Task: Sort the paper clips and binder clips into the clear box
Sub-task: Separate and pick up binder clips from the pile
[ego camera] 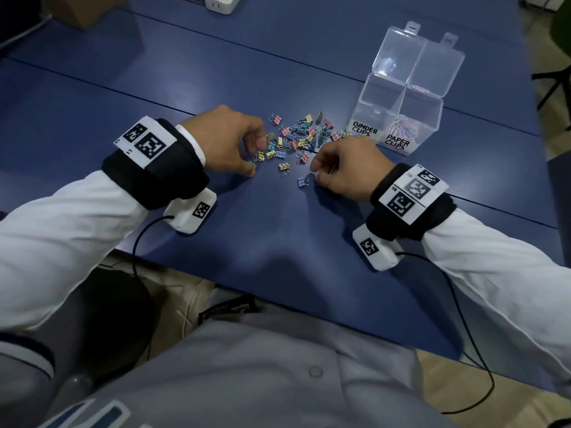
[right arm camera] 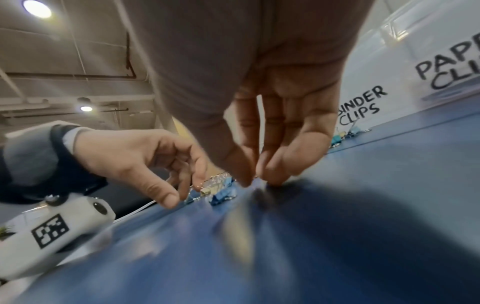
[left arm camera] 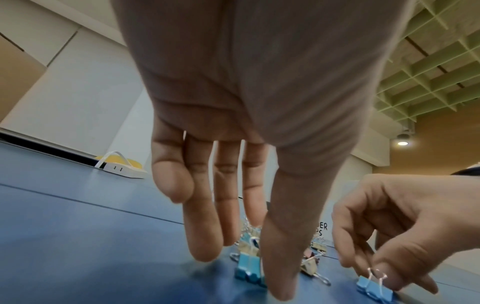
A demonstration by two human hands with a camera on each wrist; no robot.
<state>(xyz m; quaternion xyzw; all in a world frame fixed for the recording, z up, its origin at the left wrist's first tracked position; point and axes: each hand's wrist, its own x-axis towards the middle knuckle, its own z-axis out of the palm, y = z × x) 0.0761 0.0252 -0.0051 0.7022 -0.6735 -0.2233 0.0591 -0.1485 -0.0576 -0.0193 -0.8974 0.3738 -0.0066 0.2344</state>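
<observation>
Several small pastel binder clips (ego camera: 298,135) lie in a loose pile on the blue table (ego camera: 200,78). My left hand (ego camera: 255,159) reaches down at the pile's left edge; its thumb (left arm camera: 283,267) touches a blue binder clip (left arm camera: 248,269), with the other fingers spread above. My right hand (ego camera: 315,177) pinches the wire handle of another blue binder clip (ego camera: 303,181) that stands on the table near the front of the pile. The clear box (ego camera: 435,118) stands open at the right; the side marked PAPER CLIPS holds pink paper clips (ego camera: 401,127), and the BINDER CLIPS compartment (ego camera: 375,103) looks bare.
The box lid (ego camera: 417,54) is folded back behind the box. A white power strip (ego camera: 221,3) and a cardboard box (ego camera: 83,10) sit at the table's far edge. The table's near edge (ego camera: 278,307) runs just before my lap. Cables hang from both wrist cameras.
</observation>
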